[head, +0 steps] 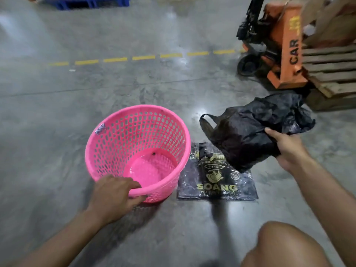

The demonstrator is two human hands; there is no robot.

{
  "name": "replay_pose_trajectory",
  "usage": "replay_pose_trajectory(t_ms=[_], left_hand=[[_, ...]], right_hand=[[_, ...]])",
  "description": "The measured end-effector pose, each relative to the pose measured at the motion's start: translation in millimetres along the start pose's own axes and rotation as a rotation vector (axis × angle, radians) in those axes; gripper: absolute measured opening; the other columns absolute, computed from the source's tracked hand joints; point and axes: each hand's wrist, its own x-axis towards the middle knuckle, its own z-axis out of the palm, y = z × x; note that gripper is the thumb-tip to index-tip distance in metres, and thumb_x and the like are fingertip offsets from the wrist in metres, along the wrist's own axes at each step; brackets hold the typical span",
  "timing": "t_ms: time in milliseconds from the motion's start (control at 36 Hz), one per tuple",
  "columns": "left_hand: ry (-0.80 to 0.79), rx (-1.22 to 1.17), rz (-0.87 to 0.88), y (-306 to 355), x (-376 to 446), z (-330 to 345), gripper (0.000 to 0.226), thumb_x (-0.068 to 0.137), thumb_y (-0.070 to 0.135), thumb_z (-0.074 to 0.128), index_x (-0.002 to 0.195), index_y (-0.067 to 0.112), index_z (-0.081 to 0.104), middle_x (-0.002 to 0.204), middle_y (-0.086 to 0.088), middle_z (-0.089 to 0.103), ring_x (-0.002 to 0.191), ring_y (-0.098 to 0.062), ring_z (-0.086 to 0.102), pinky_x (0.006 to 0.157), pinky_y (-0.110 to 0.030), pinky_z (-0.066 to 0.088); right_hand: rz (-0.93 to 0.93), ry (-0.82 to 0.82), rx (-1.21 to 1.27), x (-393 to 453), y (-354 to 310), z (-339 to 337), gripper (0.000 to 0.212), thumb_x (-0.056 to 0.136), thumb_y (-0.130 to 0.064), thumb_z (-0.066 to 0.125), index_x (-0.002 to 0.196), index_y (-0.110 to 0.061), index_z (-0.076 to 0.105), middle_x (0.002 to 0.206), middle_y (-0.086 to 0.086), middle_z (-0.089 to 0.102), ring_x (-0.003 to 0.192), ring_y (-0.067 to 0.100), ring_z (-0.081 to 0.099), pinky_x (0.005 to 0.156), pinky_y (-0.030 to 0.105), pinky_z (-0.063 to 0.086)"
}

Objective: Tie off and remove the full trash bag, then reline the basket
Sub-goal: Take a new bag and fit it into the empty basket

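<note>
A pink perforated plastic basket (134, 135) stands on the concrete floor, tilted toward me, with no liner in it. My left hand (113, 195) grips its near rim. My right hand (285, 149) holds a black full trash bag (248, 130) in the air to the right of the basket; one loop handle sticks out at its left. Flat on the floor under that bag lies a folded black bag with gold print (217, 182), touching the basket's right side.
An orange pallet jack (285, 47) and a wooden pallet (331, 74) stand at the back right. A dashed yellow line (142, 57) crosses the floor behind the basket. A blue crate (86, 2) sits at the far top. My knee (283, 247) shows at the bottom right.
</note>
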Motion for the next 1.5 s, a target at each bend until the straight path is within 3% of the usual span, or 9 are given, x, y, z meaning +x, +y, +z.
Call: replay_pose_trajectory(t_ms=[222, 389, 583, 806, 917, 1139, 1222, 1333, 1500], left_hand=[[-0.074, -0.56, -0.191, 2.5, 2.7, -32.2, 0.063, 0.076, 0.085, 0.053, 0.12, 0.041, 0.053, 0.12, 0.023, 0.054, 0.102, 0.009, 0.06, 0.087, -0.028, 0.047], [0.13, -1.053, -0.472, -3.7, 69.3, -80.2, 0.058, 0.067, 0.079, 0.057, 0.1, 0.031, 0.066, 0.104, 0.007, 0.072, 0.069, -0.004, 0.069, 0.066, -0.027, 0.048], [-0.035, -1.498, -0.543, -2.7, 128.0, -162.6, 0.077, 0.064, 0.094, 0.043, 0.124, 0.047, 0.052, 0.114, -0.002, 0.066, 0.05, -0.015, 0.058, 0.046, -0.024, 0.031], [0.36, -1.317, -0.689, -59.0, 116.8, -154.7, 0.008, 0.092, 0.019, 0.067, 0.087, 0.014, 0.064, 0.076, -0.006, 0.063, 0.045, -0.009, 0.055, 0.042, -0.018, 0.039], [0.466, -1.145, -0.944, -86.0, 104.7, -141.2, 0.03, 0.082, 0.031, 0.072, 0.104, 0.017, 0.058, 0.089, -0.007, 0.07, 0.065, -0.021, 0.068, 0.049, -0.024, 0.044], [0.008, -1.025, -0.893, -90.9, 100.4, -82.1, 0.052, 0.063, 0.058, 0.077, 0.088, 0.014, 0.065, 0.063, -0.002, 0.064, 0.062, -0.027, 0.068, 0.056, -0.029, 0.051], [-0.077, -1.164, -0.985, -72.0, 104.3, -82.0, 0.077, 0.061, 0.078, 0.072, 0.105, 0.015, 0.064, 0.091, -0.01, 0.069, 0.079, -0.023, 0.066, 0.059, -0.029, 0.053], [0.243, -0.876, -1.259, -62.5, 110.3, -89.6, 0.103, 0.069, 0.061, 0.08, 0.144, 0.009, 0.032, 0.147, -0.025, 0.032, 0.134, -0.046, 0.039, 0.11, -0.048, 0.036], [0.577, -1.002, -1.307, -85.2, 105.9, -94.1, 0.038, 0.069, 0.045, 0.077, 0.096, 0.023, 0.061, 0.121, -0.022, 0.055, 0.111, -0.038, 0.052, 0.093, -0.038, 0.051]], right_hand=[[-0.234, -0.127, 0.214, -89.0, -91.8, 52.0, 0.039, 0.095, -0.004, 0.063, 0.135, -0.006, 0.065, 0.129, 0.009, 0.072, 0.115, 0.024, 0.071, 0.097, 0.04, 0.058], [-0.181, -0.378, 0.259, -138.4, -115.3, 78.9, 0.042, 0.096, -0.014, 0.061, 0.137, -0.01, 0.064, 0.129, 0.006, 0.072, 0.117, 0.023, 0.07, 0.096, 0.037, 0.058], [0.015, -0.569, 0.214, -162.5, -75.5, 110.2, 0.028, 0.083, -0.009, 0.061, 0.104, -0.008, 0.079, 0.112, 0.01, 0.078, 0.096, 0.021, 0.077, 0.085, 0.036, 0.062], [0.057, -0.538, -0.09, -146.1, -0.5, 153.0, 0.04, 0.083, 0.011, 0.069, 0.119, -0.005, 0.069, 0.112, 0.01, 0.078, 0.096, 0.02, 0.076, 0.082, 0.029, 0.062], [0.084, -0.569, -0.158, -136.5, 15.2, 170.4, 0.039, 0.084, 0.015, 0.066, 0.118, -0.005, 0.069, 0.12, 0.016, 0.075, 0.108, 0.031, 0.073, 0.097, 0.042, 0.056], [0.31, -0.668, 0.235, -147.7, 7.2, 169.5, 0.035, 0.071, 0.007, 0.049, 0.094, 0.005, 0.076, 0.096, 0.019, 0.077, 0.081, 0.029, 0.077, 0.073, 0.034, 0.065], [0.31, -0.665, 0.305, -143.4, 8.0, 165.9, 0.042, 0.072, 0.006, 0.039, 0.083, 0.001, 0.08, 0.095, 0.019, 0.077, 0.08, 0.03, 0.076, 0.078, 0.037, 0.064], [0.305, -0.639, 0.302, -139.7, 13.5, 165.9, 0.04, 0.061, 0.002, 0.044, 0.083, 0.002, 0.078, 0.102, 0.02, 0.073, 0.087, 0.033, 0.072, 0.089, 0.038, 0.058], [0.275, -0.646, 0.449, -138.8, 11.3, 171.1, 0.042, 0.049, -0.001, 0.05, 0.079, 0.002, 0.079, 0.091, 0.017, 0.076, 0.081, 0.03, 0.076, 0.083, 0.038, 0.063]])
